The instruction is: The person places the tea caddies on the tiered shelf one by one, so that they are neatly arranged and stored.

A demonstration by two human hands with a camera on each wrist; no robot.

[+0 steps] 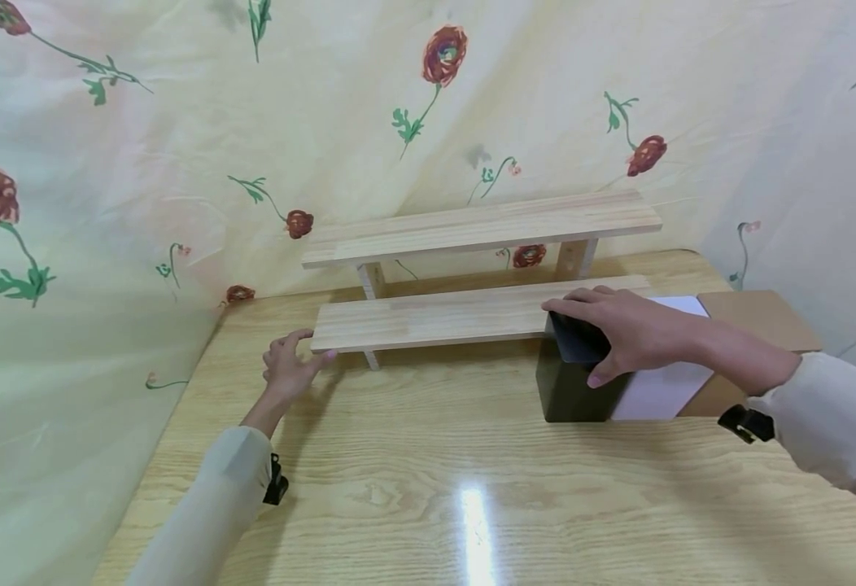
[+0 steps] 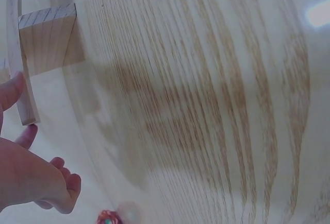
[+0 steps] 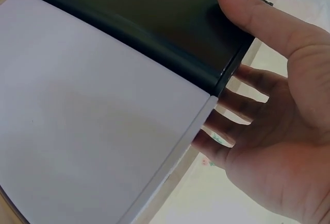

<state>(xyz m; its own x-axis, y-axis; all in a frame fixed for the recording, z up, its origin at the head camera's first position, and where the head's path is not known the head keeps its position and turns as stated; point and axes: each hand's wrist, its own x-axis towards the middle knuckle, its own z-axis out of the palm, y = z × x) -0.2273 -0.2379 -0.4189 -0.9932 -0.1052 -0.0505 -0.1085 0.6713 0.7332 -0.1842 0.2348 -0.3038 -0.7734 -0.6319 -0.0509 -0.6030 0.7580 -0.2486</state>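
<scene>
Flowered cloth (image 1: pixel 355 106) backs a wooden tabletop (image 1: pixel 399 431) with a two-tier shelf (image 1: pixel 435 317) far back and, at right, a brown box (image 1: pixel 757 313), white box (image 1: pixel 666 392) and black box (image 1: pixel 574 391) side by side, the right grip (image 1: pixel 640 330) clasping the last, the left grip (image 1: pixel 289 372) pinching the shelf's left end, perhaps to steady it.

Shelf (image 1: pixel 428 319) is standing on table (image 1: pixel 369 505), upper centre; boxes (image 1: pixel 658 399) are sitting abreast, centre right; backdrop (image 1: pixel 340 106) is rising behind.

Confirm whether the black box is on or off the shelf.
Off: the black box stands on the table in front of the shelf, beside the white box.
</scene>
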